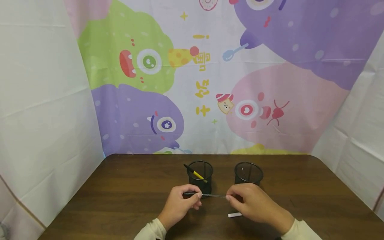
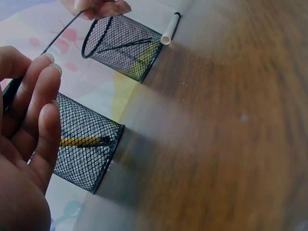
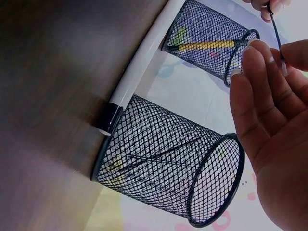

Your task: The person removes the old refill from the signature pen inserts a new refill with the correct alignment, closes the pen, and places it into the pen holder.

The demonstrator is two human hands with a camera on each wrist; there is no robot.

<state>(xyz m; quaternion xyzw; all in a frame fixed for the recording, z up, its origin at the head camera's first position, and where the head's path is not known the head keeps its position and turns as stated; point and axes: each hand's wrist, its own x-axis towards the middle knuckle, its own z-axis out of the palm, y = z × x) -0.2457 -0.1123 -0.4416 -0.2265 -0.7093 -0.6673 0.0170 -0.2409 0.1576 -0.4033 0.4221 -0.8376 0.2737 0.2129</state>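
In the head view my left hand (image 1: pixel 181 202) pinches the black handle of a thin, dark-shafted tool (image 1: pixel 214 195), whose exact kind I cannot tell. My right hand (image 1: pixel 255 204) pinches the other end of its slim shaft, so it lies nearly level between both hands. A pale tip shows by the fingers in the right wrist view. Just behind the left hand stands a black mesh pen cup (image 1: pixel 200 186) with a yellow and black pen (image 1: pixel 198 175) leaning in it. A second mesh cup (image 3: pixel 163 159), behind the right hand, contains thin dark sticks.
A white tube-shaped marker with a black end (image 3: pixel 139 62) lies on the brown wooden table (image 1: pixel 120 203), partly under the right hand in the head view. At the table's far edge hangs a cartoon-printed cloth (image 1: pixel 204 133), with white cloth (image 1: pixel 45 100) on both sides.
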